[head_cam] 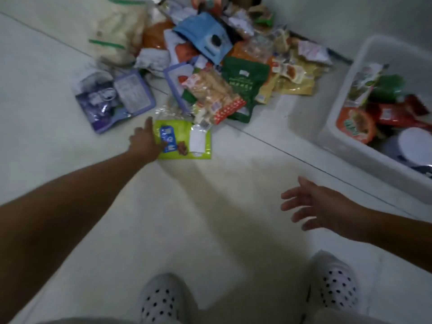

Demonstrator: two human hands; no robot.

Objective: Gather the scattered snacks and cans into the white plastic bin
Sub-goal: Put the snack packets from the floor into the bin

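A pile of snack packets (217, 73) lies scattered on the pale floor at the upper middle. Nearest to me lies a lime-green packet (198, 139) with a blue label. My left hand (146, 141) rests on its left edge, fingers against it; a firm grip does not show. My right hand (313, 204) hovers over the floor at the lower right, fingers spread and holding nothing. The white plastic bin (339, 127) stands at the right edge and holds several red, orange and green packets plus a white round lid.
A purple packet (117, 99) lies left of the pile, and a large pale bag (117, 36) sits at the upper left. My two white dotted shoes (163, 300) stand at the bottom. A dark floor seam (292, 155) runs diagonally between pile and bin.
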